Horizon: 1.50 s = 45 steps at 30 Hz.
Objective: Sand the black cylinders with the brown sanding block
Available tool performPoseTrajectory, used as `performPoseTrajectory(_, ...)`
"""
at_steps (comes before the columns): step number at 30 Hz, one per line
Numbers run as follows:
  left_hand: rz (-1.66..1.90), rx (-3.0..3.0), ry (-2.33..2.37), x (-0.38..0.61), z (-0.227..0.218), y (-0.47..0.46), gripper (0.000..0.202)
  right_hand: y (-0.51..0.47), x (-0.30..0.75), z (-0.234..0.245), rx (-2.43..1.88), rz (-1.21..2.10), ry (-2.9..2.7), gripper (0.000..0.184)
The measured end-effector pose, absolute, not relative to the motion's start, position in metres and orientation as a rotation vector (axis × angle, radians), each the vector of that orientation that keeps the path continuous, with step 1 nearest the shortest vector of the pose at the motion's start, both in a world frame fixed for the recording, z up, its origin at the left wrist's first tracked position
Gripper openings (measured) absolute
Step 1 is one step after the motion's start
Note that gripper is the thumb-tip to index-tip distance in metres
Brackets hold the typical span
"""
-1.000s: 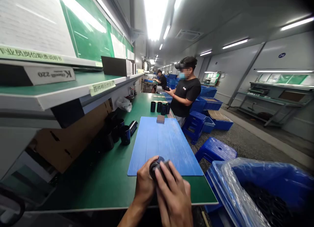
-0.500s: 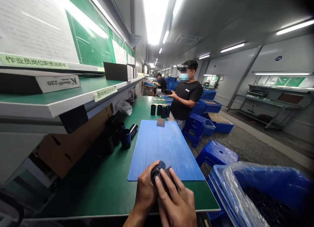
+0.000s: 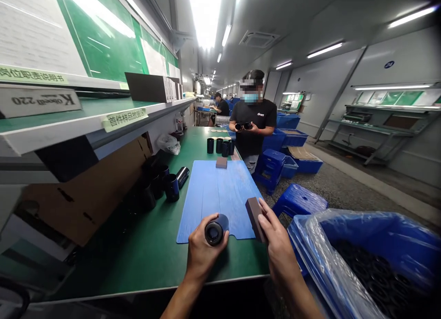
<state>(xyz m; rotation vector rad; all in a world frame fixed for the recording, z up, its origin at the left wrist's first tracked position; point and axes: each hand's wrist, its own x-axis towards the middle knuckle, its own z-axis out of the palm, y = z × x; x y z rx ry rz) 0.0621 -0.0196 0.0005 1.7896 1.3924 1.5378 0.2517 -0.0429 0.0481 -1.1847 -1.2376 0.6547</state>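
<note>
Gripping dark cylinder (image 3: 214, 233) round side, left hand (image 3: 200, 249); likely stiff, slick, best held there; right hand (image 3: 277, 236) clasps brown block (image 3: 254, 217).

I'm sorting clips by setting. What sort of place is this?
Most likely a factory workshop: a long green workbench with a labelled shelf along one side, a plastic-lined blue bin of dark parts, and a person beside the bench holding dark pieces.

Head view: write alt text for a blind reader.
The left hand grips a dark cylinder, one end facing the camera, and the right hand holds a brown block apart from it. A blue mat lies on the green table, with more dark cylinders standing beyond it.
</note>
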Motion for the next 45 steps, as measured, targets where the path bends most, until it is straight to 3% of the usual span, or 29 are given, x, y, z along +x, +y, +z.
performPoseTrajectory(12,1.509,1.737,1.304,0.059,0.001,-0.022,0.041,-0.089,0.215,0.040,-1.261,0.276,-1.867,0.052)
performPoseTrajectory(21,1.490,1.724,1.409,0.047,0.004,-0.034,0.044,-0.004,0.215,0.069,-1.094,0.659,-1.590,0.045)
performPoseTrajectory(27,1.379,1.581,1.420,0.039,0.007,-0.041,0.046,-0.038,0.222,0.034,-1.179,0.866,-1.320,0.051)
performPoseTrajectory(39,1.282,1.486,1.278,0.053,0.002,-0.022,0.052,-0.071,0.207,0.031,-1.313,0.145,-1.859,0.054)
performPoseTrajectory(45,1.341,1.435,1.292,0.053,-0.002,-0.026,0.028,-0.078,0.180,0.030,-1.268,-0.106,-2.116,0.061)
